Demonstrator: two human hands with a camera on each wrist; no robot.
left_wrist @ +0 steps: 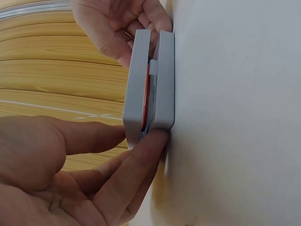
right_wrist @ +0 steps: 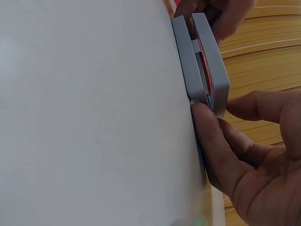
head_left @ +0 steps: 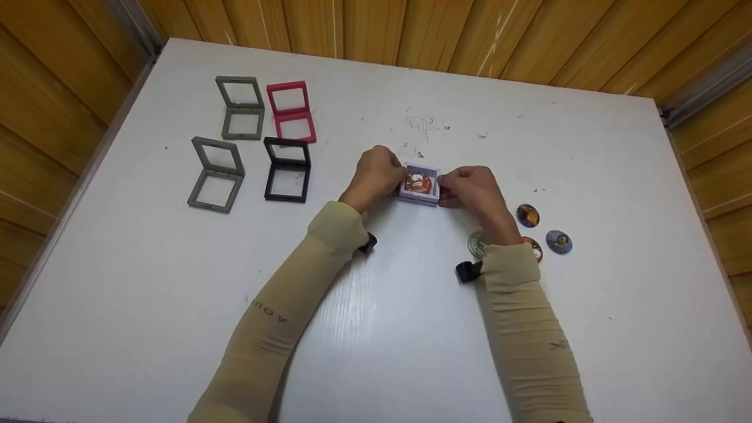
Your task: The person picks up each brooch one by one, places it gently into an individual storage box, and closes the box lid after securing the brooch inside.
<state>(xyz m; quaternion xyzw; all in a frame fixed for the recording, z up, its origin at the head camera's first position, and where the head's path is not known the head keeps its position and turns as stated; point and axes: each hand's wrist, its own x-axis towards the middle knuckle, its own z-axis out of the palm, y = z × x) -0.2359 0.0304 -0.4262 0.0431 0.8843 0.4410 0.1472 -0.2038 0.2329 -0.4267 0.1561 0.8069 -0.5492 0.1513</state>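
Note:
A pale grey-lilac square display frame (head_left: 418, 200) lies on the white table between both hands. A red round badge (head_left: 418, 184) with a white figure shows through its window. In the left wrist view the frame's two halves (left_wrist: 135, 89) stand slightly apart, the badge's red edge (left_wrist: 146, 99) visible in the gap. My left hand (head_left: 377, 174) pinches the frame's left side with thumb and fingers. On the opposite side my right hand (head_left: 474, 189) holds it the same way; the right wrist view shows the thumb and fingers at the frame's corner (right_wrist: 220, 101).
To the left stand hinged frames, opened up: olive (head_left: 242, 108), pink (head_left: 294, 113), grey (head_left: 217, 176) and black (head_left: 287, 170). Several round badges lie beside the right wrist, among them a blue one (head_left: 559, 241) and a purple-yellow one (head_left: 527, 215). Wooden panels (head_left: 376, 29) border the table.

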